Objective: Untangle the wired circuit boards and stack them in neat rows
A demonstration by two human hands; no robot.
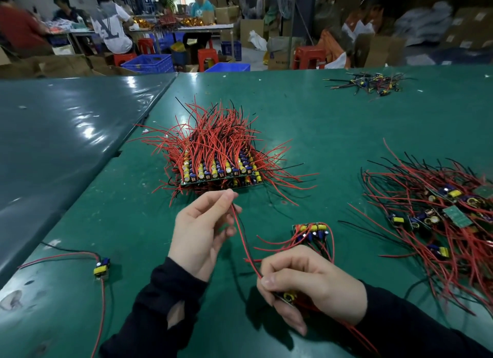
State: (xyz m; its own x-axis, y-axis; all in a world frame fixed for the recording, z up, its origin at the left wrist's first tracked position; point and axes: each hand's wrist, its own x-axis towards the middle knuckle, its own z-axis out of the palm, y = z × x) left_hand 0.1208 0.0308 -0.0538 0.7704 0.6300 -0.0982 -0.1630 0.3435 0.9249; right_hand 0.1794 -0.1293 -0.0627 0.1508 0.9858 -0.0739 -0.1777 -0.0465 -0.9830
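Hands (256, 253) stretch red wire (244, 240); blue crates (149, 63) contents unseen.

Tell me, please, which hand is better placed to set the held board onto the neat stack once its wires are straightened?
Probably the right hand: it already grips the board, while the left hand only pinches the wires. The stack lies straight ahead.

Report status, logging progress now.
Left hand pinches red wire; right hand grips small green circuit board. Neat stacked rows ahead. Tangled pile right.
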